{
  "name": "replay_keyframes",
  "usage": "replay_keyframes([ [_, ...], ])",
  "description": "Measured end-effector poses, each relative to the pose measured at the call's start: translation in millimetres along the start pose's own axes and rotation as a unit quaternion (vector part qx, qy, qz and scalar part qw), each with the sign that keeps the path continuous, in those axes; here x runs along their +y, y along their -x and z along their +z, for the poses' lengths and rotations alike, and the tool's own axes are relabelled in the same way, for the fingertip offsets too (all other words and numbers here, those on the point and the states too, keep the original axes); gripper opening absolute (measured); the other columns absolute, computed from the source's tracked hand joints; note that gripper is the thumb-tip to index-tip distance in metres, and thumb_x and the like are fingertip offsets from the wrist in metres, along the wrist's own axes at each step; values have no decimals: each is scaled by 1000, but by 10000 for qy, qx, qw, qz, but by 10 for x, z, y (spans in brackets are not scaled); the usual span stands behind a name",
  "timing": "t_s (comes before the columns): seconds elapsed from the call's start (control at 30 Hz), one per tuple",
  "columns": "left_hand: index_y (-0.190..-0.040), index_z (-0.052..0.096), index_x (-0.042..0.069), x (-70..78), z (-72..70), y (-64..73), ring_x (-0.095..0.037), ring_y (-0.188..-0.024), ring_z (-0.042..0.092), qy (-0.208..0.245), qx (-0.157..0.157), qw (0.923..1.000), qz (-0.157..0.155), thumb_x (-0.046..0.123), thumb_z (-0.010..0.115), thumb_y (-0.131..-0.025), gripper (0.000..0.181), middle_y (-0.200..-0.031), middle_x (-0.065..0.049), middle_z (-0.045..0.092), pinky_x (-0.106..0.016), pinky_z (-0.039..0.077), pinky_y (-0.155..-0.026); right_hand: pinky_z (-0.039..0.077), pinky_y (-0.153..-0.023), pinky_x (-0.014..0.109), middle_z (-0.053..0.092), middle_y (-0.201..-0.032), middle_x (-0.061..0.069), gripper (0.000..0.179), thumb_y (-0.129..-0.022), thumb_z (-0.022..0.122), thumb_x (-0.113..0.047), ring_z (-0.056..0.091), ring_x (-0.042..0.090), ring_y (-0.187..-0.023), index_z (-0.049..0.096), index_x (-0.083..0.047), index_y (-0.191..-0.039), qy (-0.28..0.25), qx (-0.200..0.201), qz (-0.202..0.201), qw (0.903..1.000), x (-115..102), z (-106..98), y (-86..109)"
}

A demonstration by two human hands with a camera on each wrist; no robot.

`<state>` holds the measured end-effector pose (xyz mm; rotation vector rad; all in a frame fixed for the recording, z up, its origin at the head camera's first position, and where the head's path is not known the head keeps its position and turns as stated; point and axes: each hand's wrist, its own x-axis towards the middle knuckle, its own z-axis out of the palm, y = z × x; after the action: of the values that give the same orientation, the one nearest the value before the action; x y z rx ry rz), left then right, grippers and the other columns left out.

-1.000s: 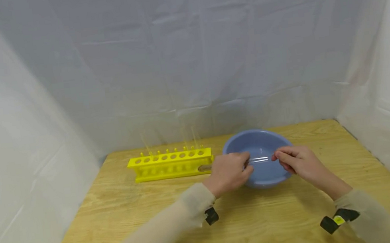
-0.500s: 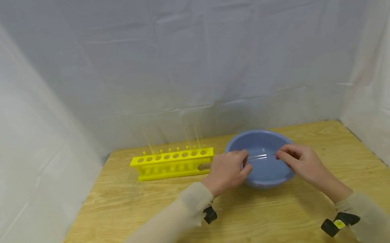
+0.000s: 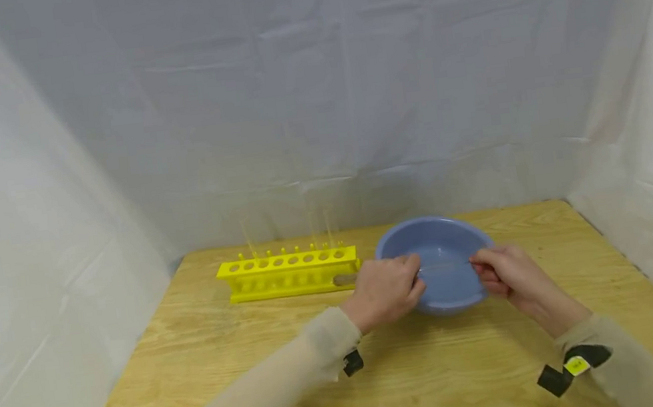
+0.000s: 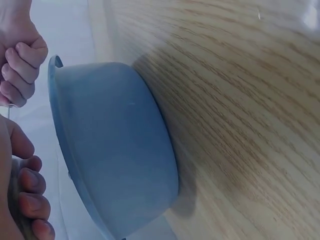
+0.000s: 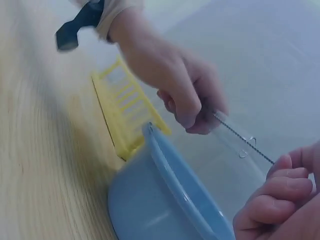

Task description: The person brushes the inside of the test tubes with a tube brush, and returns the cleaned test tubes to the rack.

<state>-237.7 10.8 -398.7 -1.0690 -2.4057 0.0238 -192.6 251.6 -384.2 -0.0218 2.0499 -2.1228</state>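
Observation:
My left hand (image 3: 384, 293) grips a clear glass test tube (image 5: 229, 134) held roughly level over the left rim of a blue basin (image 3: 442, 294). Inside the tube is a test tube brush, its brownish bristle end (image 3: 344, 280) showing left of that hand, in front of the rack. The brush's twisted wire handle (image 5: 256, 149) runs out of the tube's mouth. With curled fingers my right hand (image 3: 513, 276) pinches the wire near its end, above the basin's right side. The left palm hides the middle of the tube.
A yellow test tube rack (image 3: 294, 293) stands left of the basin, with several clear tubes (image 3: 331, 228) upright behind its top. Both rest on a wooden table (image 3: 431, 379). White sheeting (image 3: 344, 94) encloses the back and sides.
My right hand has moved a little to the right, away from the left hand, and its fingers are more curled. The left hand stays nearly still around the tube.

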Motion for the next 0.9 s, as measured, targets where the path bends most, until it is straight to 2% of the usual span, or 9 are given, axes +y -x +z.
replay_keyframes([
  [0.13,-79,49,21,-11,2,8,-9,-46,42,143,-101,9998,-84,32,57,-93,19,-60,9,44,-28,27,-37,30,-48,27,41,-56,-4,32,-103,52,-17,37,7,-46,57,-6,-73,580,62,-190,9981,24,-2,10],
  [0.2,-78,49,23,-27,6,4,-8,-48,44,356,-213,9989,-203,33,57,-93,20,-61,10,46,-27,28,-39,36,-48,28,47,-60,-1,29,-104,54,-21,42,10,-49,63,-3,-84,1381,160,-806,9870,67,-12,24],
  [0.23,-78,49,23,-37,8,4,-7,-48,44,483,-277,9981,-263,34,56,-93,20,-61,11,47,-27,29,-40,39,-49,28,52,-64,0,26,-104,55,-22,44,11,-51,65,-1,-91,1860,239,-1210,9748,92,-18,33],
  [0.33,-78,50,24,-68,14,6,-6,-50,46,758,-398,9955,-409,34,56,-93,19,-61,12,49,-26,31,-41,42,-49,26,60,-74,1,17,-100,63,-15,48,9,-54,68,-4,-111,3100,492,-2561,9143,162,-37,46],
  [0.5,-81,52,24,-91,2,12,-6,-52,48,892,-456,9941,-408,35,57,-93,17,-63,12,51,-26,32,-42,42,-56,18,61,-82,-8,29,-85,76,0,48,-1,-63,69,-10,-111,4413,918,-4248,7851,195,-66,30],
  [0.57,-81,53,25,-84,-7,14,-6,-51,47,929,-467,9940,-346,35,58,-93,16,-62,12,51,-26,32,-42,41,-59,16,61,-83,-9,30,-79,79,2,48,-2,-67,69,-10,-104,4586,982,-4627,7523,192,-85,17],
  [0.6,-81,53,25,-81,-7,16,-6,-50,47,955,-457,9939,-303,34,58,-93,16,-62,13,50,-25,31,-42,41,-60,15,60,-82,-9,30,-77,80,3,48,-2,-67,69,-11,-101,4600,956,-4772,7426,189,-96,10],
  [0.7,-80,53,25,-69,-8,22,-6,-49,45,1035,-446,9934,-230,32,59,-92,16,-60,13,49,-25,30,-41,40,-61,15,60,-81,-9,29,-75,80,6,48,-1,-68,67,-13,-93,4524,809,-4990,7347,188,-118,1],
  [0.9,-79,52,25,-79,13,38,-6,-48,45,1045,-353,9937,-205,32,59,-92,16,-59,13,48,-24,30,-40,38,-60,13,58,-78,-9,27,-78,78,7,45,-1,-66,65,-14,-87,4367,541,-4942,7497,152,-95,24],
])
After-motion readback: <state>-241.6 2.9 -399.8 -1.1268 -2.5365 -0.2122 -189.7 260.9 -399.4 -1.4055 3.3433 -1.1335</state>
